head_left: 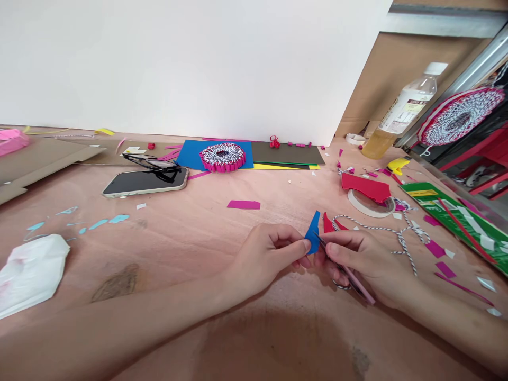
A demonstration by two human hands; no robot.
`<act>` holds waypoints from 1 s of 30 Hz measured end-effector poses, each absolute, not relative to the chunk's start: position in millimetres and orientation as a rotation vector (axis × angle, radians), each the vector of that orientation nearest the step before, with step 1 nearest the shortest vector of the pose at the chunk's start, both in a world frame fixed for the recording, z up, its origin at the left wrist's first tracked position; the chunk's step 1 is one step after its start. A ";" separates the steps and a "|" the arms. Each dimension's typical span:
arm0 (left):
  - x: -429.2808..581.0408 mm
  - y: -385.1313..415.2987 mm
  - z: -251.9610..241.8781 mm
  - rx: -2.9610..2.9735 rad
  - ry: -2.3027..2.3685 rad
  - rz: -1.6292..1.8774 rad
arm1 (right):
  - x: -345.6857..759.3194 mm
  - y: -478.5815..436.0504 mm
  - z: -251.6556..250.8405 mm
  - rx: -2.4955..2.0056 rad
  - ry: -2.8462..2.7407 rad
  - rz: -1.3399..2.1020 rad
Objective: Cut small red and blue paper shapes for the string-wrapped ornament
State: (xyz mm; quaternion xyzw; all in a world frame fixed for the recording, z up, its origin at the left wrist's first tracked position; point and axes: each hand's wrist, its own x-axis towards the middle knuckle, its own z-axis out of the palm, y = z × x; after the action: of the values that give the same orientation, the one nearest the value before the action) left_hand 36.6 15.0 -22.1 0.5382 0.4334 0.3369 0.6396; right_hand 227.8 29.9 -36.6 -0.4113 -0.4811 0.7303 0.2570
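Observation:
My left hand pinches a small blue piece of paper or foam sheet between thumb and forefinger. My right hand grips a slim pointed tool with a dark tip and a pinkish end; its exact kind is unclear. The tip touches or lies over the blue piece's right edge. A black-and-white twisted cord runs behind my right hand, and part of it shows below the fingers. Behind the hands lies a red scrap, partly hidden by my right hand.
A phone, glasses and a round braided piece on blue sheet lie farther back. To the right are a tape roll, a bottle and a green pack. Crumpled tissue sits left.

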 end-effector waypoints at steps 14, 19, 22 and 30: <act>37.0 14.9 -20.3 1.254 0.976 0.757 | 227.0 31.4 -35.3 -1.121 -1.291 1.989; 36.8 14.9 -20.9 1.284 1.000 0.739 | 227.5 31.1 -36.5 -1.140 -1.300 1.960; 36.9 15.0 -21.2 1.299 1.005 0.735 | 228.7 30.4 -37.7 -1.168 -1.302 1.949; 37.5 14.9 -20.7 1.218 0.964 0.785 | 227.4 31.2 -32.4 -1.170 -1.311 1.992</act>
State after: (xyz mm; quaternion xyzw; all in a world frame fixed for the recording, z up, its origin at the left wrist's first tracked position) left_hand 37.5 14.9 -20.7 0.5352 0.4236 0.3447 0.6445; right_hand 227.4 31.2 -32.4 -0.4276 -0.4792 0.7279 0.2402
